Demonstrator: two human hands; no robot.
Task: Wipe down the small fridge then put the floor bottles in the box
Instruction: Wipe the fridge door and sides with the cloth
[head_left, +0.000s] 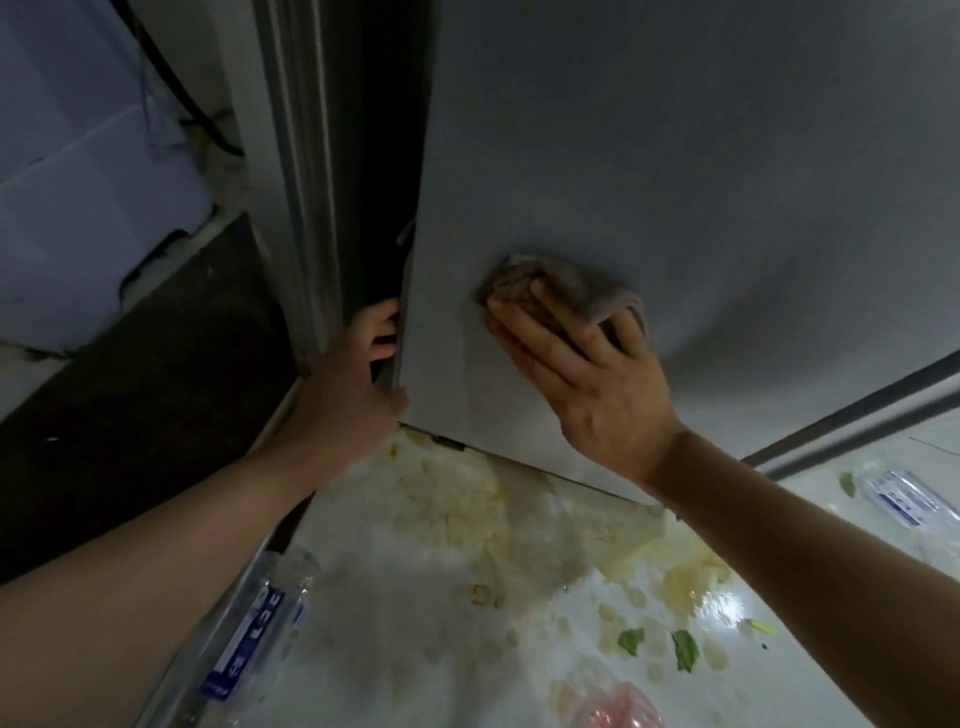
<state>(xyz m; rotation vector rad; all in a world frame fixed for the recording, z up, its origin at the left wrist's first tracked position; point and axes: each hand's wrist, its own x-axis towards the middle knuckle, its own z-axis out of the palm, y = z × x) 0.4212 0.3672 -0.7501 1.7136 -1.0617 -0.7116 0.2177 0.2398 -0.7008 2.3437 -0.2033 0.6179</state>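
Note:
The small fridge's grey door (675, 182) fills the upper right of the head view and stands ajar. My left hand (353, 384) grips the door's left edge near its bottom corner, fingers curled round into the dark gap. My right hand (582, 374) lies flat with straight fingers, pressing a grey-brown cloth (576, 291) against the door face. A clear plastic bottle with a blue label (254, 634) lies on the floor by my left forearm. Another labelled bottle (904, 499) lies at the far right.
The pale tiled floor (395, 623) carries yellowish stains and green leaf scraps (683, 649). A pink plastic bag (618, 706) shows at the bottom edge. A dark floor strip (156, 374) and pale boxes (88, 197) lie left, with a black cable (202, 119) behind.

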